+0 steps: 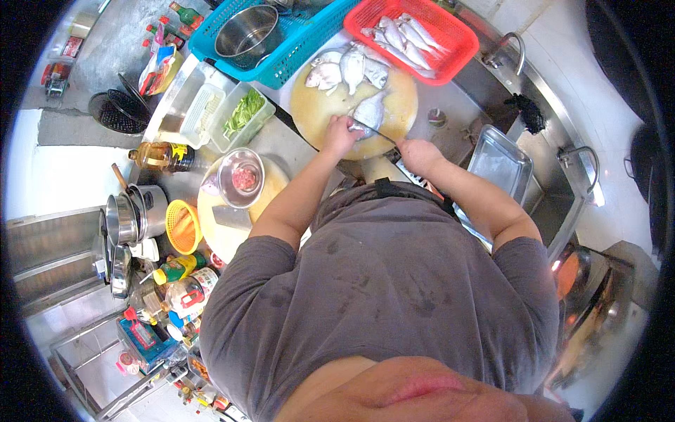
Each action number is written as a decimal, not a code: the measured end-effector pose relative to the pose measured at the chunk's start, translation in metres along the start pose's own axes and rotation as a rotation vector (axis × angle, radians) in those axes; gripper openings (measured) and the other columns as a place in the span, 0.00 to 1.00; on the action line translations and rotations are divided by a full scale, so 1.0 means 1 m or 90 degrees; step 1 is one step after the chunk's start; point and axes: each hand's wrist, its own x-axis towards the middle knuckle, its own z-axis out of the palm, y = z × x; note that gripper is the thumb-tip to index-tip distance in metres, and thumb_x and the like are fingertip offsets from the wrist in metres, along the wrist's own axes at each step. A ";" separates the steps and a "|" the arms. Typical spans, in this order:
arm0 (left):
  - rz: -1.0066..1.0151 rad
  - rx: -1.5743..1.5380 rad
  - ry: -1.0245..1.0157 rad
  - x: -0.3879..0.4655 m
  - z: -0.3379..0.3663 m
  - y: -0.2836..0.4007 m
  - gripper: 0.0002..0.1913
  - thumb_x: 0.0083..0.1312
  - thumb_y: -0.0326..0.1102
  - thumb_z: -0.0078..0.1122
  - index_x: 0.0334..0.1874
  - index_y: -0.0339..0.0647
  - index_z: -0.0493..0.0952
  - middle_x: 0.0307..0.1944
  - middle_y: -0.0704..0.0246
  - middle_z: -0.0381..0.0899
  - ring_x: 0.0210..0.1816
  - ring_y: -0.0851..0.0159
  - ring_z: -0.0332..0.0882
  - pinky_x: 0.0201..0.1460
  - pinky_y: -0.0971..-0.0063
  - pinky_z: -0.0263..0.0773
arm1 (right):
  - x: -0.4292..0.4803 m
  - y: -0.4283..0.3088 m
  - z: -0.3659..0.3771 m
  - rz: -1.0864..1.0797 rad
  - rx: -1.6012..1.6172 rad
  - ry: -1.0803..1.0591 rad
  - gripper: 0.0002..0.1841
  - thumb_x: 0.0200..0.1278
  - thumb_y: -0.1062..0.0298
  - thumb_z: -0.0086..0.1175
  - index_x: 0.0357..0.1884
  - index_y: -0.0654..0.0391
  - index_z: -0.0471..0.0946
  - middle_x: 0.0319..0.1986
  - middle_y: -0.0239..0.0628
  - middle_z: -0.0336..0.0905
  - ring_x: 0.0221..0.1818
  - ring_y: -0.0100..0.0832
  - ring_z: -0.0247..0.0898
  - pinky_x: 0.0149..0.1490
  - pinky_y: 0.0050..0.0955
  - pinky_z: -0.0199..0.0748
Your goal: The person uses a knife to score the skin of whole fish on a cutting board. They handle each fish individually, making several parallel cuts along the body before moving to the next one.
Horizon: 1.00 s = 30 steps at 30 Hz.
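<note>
A silvery fish [370, 112] lies near the front of a round yellowish chopping board [403, 100]. My left hand [341, 136] presses on the fish's left end, fingers curled over it. In my right hand [419, 156] is the handle end of a knife [375, 132], whose thin dark blade runs leftward across the fish close to my left fingertips. How deep the blade sits in the fish cannot be seen. Several more whole fish [352, 66] lie together at the back of the board.
Behind the board stand a red plastic basket [459, 45] of slim fish and a teal basket [279, 76] holding a steel pot [247, 37]. Leftward are a tub of sliced greens [245, 113], a steel bowl [224, 182] with minced meat and a cleaver [232, 217]. Sink taps [519, 53] and a metal tray [498, 163] are rightward.
</note>
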 end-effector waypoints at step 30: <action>-0.076 0.082 -0.019 -0.005 0.006 0.000 0.30 0.53 0.52 0.65 0.49 0.32 0.74 0.46 0.52 0.76 0.50 0.50 0.74 0.55 0.61 0.69 | 0.020 -0.002 -0.022 -0.015 -0.057 0.015 0.12 0.61 0.67 0.43 0.43 0.59 0.75 0.36 0.51 0.81 0.40 0.49 0.79 0.44 0.46 0.77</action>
